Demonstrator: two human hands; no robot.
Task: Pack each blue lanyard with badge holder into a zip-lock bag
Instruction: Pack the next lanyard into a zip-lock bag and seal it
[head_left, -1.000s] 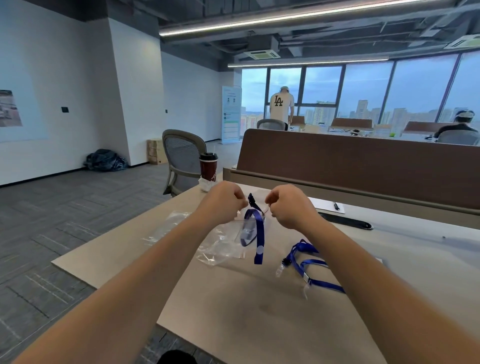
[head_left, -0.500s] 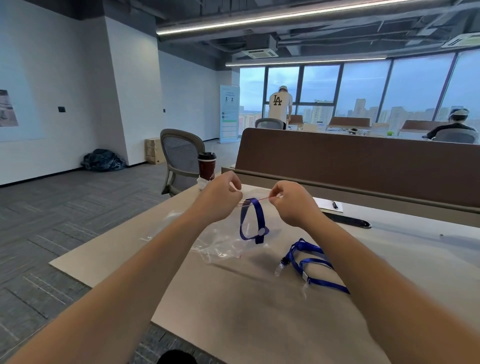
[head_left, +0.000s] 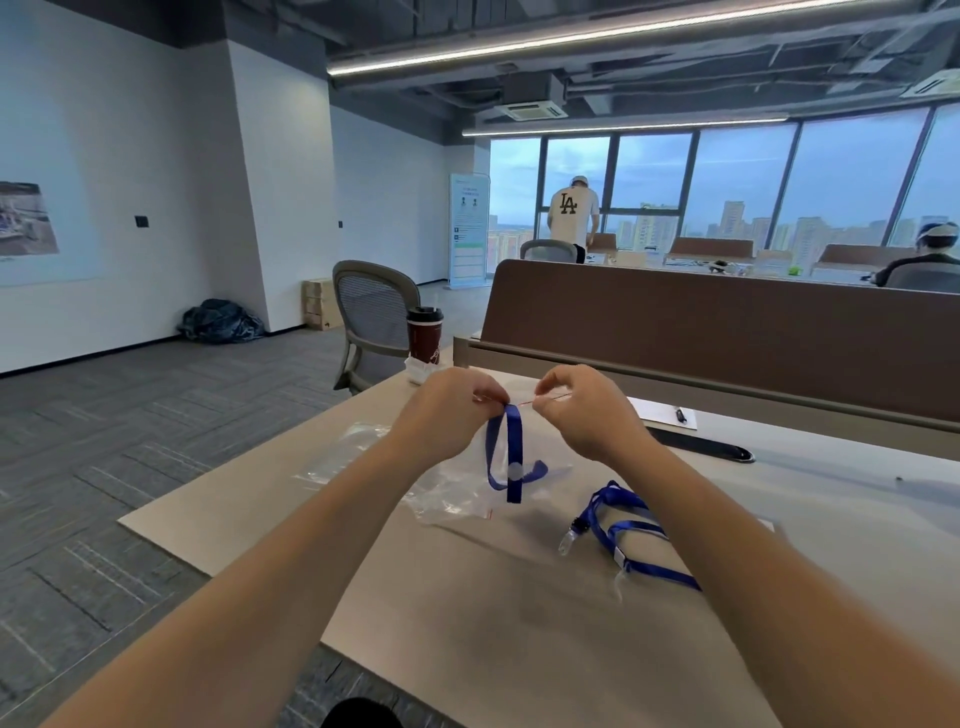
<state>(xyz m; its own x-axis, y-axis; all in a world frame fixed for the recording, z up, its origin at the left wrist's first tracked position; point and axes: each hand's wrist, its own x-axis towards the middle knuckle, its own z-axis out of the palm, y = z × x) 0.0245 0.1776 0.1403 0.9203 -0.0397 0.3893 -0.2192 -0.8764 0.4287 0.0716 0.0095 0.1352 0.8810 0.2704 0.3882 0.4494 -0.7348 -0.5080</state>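
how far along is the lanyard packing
Done: one blue ribbon lanyard looks tucked inside the clear zip-lock bag. In hand: the left hand and right hand pinch that bag's red-lined top edge, apparently closing it. Left: a second blue lanyard with clear badge holder lies loose on the beige table, and spare clear plastic bags lie at the left.

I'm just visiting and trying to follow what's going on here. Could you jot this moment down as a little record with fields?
Left hand: pinches the top edge of the zip-lock bag
Right hand: pinches the same edge, along its red seal line
In the bag: a blue lanyard, hanging
On the table: a second blue lanyard, unpacked; spare clear bags
Far corner: lidded coffee cup
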